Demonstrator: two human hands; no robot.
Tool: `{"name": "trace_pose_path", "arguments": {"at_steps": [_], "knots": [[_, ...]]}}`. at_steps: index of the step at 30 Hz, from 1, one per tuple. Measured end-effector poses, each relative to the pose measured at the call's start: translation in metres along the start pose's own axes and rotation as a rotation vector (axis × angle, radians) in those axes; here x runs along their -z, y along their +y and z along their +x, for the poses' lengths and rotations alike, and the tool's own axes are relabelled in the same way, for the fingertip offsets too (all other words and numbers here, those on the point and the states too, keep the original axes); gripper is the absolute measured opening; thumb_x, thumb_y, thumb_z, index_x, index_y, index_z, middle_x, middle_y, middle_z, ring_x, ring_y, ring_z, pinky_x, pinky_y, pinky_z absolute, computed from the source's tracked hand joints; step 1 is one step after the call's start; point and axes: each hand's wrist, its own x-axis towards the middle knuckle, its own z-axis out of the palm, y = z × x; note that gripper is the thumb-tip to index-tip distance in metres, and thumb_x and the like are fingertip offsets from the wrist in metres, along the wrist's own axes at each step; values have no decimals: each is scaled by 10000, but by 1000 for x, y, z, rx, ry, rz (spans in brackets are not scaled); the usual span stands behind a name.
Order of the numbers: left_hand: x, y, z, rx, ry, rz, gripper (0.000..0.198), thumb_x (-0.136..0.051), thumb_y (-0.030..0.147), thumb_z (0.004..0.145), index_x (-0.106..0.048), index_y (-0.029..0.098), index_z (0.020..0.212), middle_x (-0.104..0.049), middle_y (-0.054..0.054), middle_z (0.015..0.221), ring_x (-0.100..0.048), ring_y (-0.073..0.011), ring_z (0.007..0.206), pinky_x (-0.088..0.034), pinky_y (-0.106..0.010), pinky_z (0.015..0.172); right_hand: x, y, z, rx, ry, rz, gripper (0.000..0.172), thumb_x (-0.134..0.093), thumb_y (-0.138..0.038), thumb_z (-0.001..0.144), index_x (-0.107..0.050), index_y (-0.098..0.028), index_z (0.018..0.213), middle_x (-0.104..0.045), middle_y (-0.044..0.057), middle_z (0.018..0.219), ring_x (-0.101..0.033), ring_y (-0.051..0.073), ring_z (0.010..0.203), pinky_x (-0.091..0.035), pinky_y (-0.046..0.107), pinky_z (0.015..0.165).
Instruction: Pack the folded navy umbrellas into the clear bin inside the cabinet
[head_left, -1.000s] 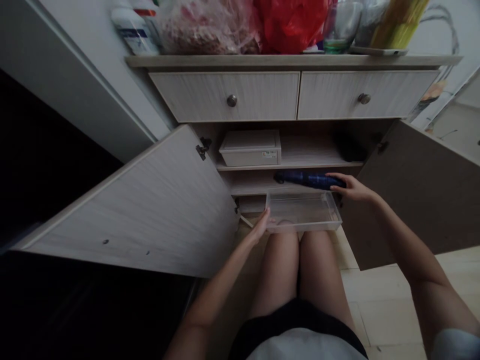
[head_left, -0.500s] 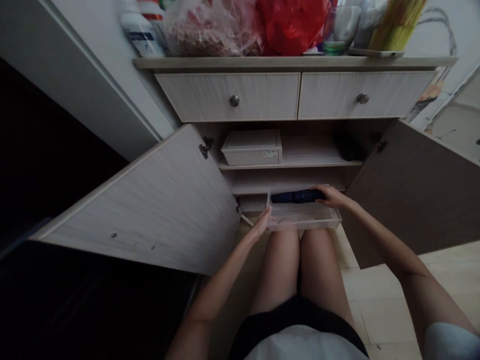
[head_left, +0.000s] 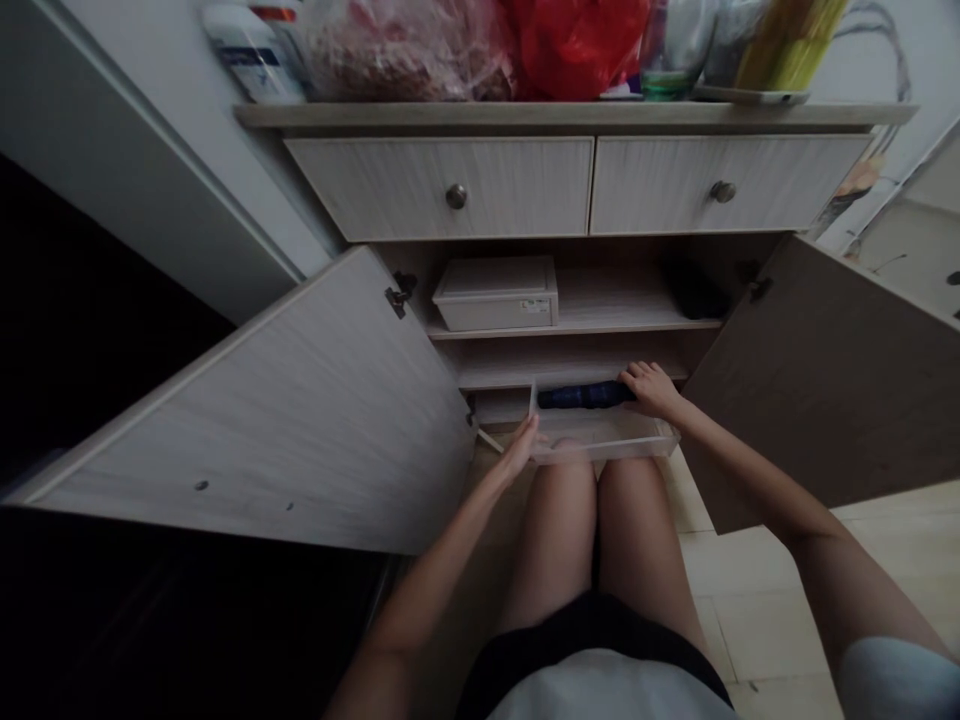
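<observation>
Navy folded umbrella [head_left: 581, 396]: lay along the back of the clear plastic tray [head_left: 604, 447], inside it as far as I could tell, at 12 o'clock from me.

Right hand [head_left: 652, 391]: at the umbrella's right end, over the tray's back corner. Fingers [head_left: 631, 372] were a bit spread and curved, but I can't tell if they were actually pinching anything.

Left hand [head_left: 520, 452]: at the tray's left edge, fingers [head_left: 531, 427] pressed together with the tips at its corner. Can't tell if that was a real grip.

Knees [head_left: 566, 490]: right under the tray at 6 o'clock.

Cabinet doors: both swung open, left door [head_left: 247, 420] at 9 o'clock, right door [head_left: 825, 390] at 3 o'clock.

White lidded box [head_left: 495, 295]: up on the shelf [head_left: 570, 328] above the tray, around 12 o'clock.

Red plastic bag [head_left: 577, 50]: on the cabinet top, past the two drawers [head_left: 439, 188].
</observation>
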Motion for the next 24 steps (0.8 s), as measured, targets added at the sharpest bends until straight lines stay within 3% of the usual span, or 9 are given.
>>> {"name": "trace_pose_path", "arguments": {"at_steps": [3, 7, 10, 13, 18, 22, 24], "knots": [[-1, 0, 0, -12, 63, 15, 617, -614, 669, 867, -627, 179, 1241, -695, -24, 745, -662, -172, 633, -409, -229, 557, 2, 24, 9, -113, 124, 180, 357, -603, -480, 934, -652, -193, 1140, -666, 131, 1071, -602, 280, 1013, -418, 351, 847], [-4, 0, 1, -15, 50, -26, 610, -602, 668, 877, -631, 184, 1246, -683, -24, 716, -667, -175, 621, -428, -232, 564, 8, 82, 30, -523, 279, 205, 358, -471, -394, 982, -630, -143, 1182, -627, 192, 1149, -584, 310, 1053, -436, 377, 847], [-5, 2, 0, -2, 48, -22, 600, -611, 653, 880, -624, 177, 1244, -682, -23, 719, -653, -161, 592, -419, -222, 554, 11, 126, 47, -739, 241, 145, 426, -497, -331, 956, -565, -95, 1304, -545, 254, 1303, -521, 366, 1196, -433, 444, 921], [-6, 4, -1, 3, 56, -12, 589, -601, 629, 899, -599, 173, 1272, -668, -10, 715, -641, -150, 576, -426, -219, 560, 12, 158, 62, -846, 131, 185, 509, -526, -325, 941, -508, -67, 1380, -496, 285, 1368, -481, 390, 1269, -424, 496, 974], [-6, 6, -4, 39, 50, -22, 596, -562, 618, 929, -552, 176, 1330, -662, -5, 731, -648, -152, 578, -464, -233, 587, 1, 174, 77, -908, 5, 308, 580, -516, -355, 945, -456, -103, 1464, -482, 269, 1397, -483, 376, 1291, -434, 484, 987], [-5, 7, -4, 25, 39, -31, 582, -565, 600, 936, -542, 198, 1357, -674, -8, 744, -659, -154, 591, -462, -227, 582, -10, 167, 81, -924, 67, 272, 531, -493, -277, 930, -488, -133, 1442, -512, 243, 1356, -582, 333, 1164, -471, 447, 931], [-5, 6, -3, 34, 36, -42, 593, -577, 601, 929, -546, 194, 1360, -677, -13, 747, -663, -157, 593, -462, -227, 580, -12, 162, 83, -934, 102, 258, 532, -530, -317, 913, -507, -132, 1411, -509, 241, 1353, -594, 330, 1133, -479, 438, 915]]}}
